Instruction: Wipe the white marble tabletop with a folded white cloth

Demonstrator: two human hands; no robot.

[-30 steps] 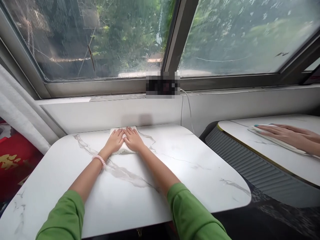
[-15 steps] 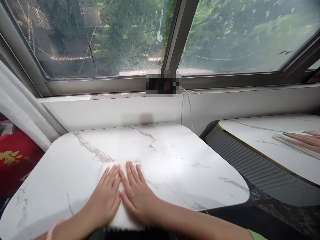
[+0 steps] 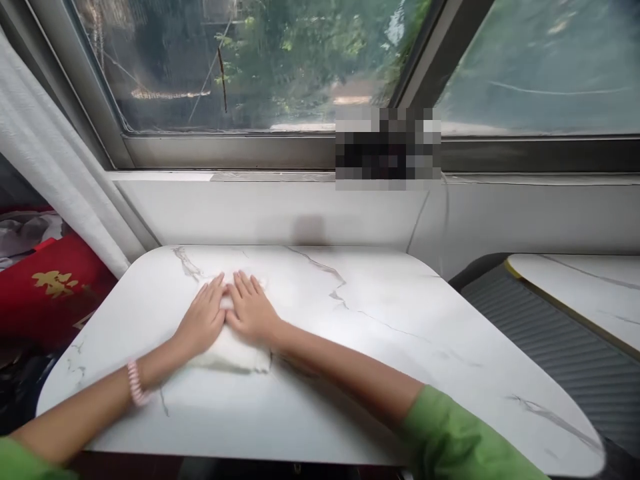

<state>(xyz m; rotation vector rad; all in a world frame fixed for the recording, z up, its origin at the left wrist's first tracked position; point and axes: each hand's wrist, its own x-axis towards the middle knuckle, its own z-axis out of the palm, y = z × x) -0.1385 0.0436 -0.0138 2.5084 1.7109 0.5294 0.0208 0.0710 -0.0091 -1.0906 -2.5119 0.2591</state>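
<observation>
A folded white cloth (image 3: pixel 231 353) lies on the white marble-patterned tabletop (image 3: pixel 350 387), left of its middle. Both my hands press flat on top of it, side by side. My left hand (image 3: pixel 203 317) has its fingers stretched forward, with a pink coiled band (image 3: pixel 135 383) round the wrist. My right hand (image 3: pixel 253 307) lies just beside it, fingers also straight and thumbs close together. Neither hand grips the cloth; the palms hide much of its surface, and its near edge shows below them.
Behind the table stand a white wall (image 3: pixel 250 210) and a window frame (image 3: pixel 230 153). A thin cable (image 3: pixel 447 213) hangs at the wall. To the left are a white curtain (image 3: pixel 55 147) and a red bag (image 3: pixel 70 287). Another marble-patterned table (image 3: pixel 590 293) with a ribbed grey side stands at right.
My hands and the cloth have slid forward across the table, toward the wall. The view has turned left, so the other person's hand at the right table is out of sight.
</observation>
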